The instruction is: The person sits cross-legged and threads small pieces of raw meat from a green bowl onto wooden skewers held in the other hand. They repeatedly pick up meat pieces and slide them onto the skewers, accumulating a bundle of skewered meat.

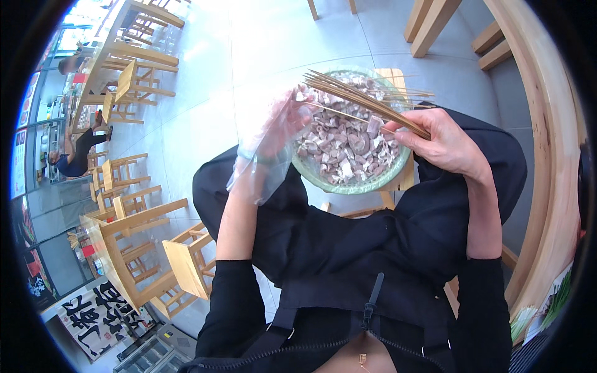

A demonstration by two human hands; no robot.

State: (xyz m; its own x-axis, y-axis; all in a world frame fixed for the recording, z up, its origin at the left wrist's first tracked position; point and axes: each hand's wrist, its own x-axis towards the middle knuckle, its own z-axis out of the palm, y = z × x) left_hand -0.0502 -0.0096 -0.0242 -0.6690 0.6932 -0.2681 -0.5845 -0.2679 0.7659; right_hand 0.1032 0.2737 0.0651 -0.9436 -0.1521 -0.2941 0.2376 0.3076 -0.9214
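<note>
A green plastic basket [354, 187] filled with pieces of raw meat [345, 149] stands on a wooden stool [406, 175] between my knees. My right hand [436, 140], bare, holds a bundle of thin wooden skewers [359, 99] that slants over the basket. A single skewer [338, 112] also runs from its fingers, with one piece of meat [374, 126] near them, towards my left hand. In a clear plastic glove, my left hand [284, 123] is at the basket's left rim, its fingers by that skewer's far end; glare hides its exact grip. More skewers [415, 94] lie across the basket's upper right.
A long wooden table edge [543, 186] curves along the right, with green stalks [557, 296] at its lower end. Wooden stools [184, 263] and tables [144, 219] line the left. A person [74, 158] is by the far tables at upper left.
</note>
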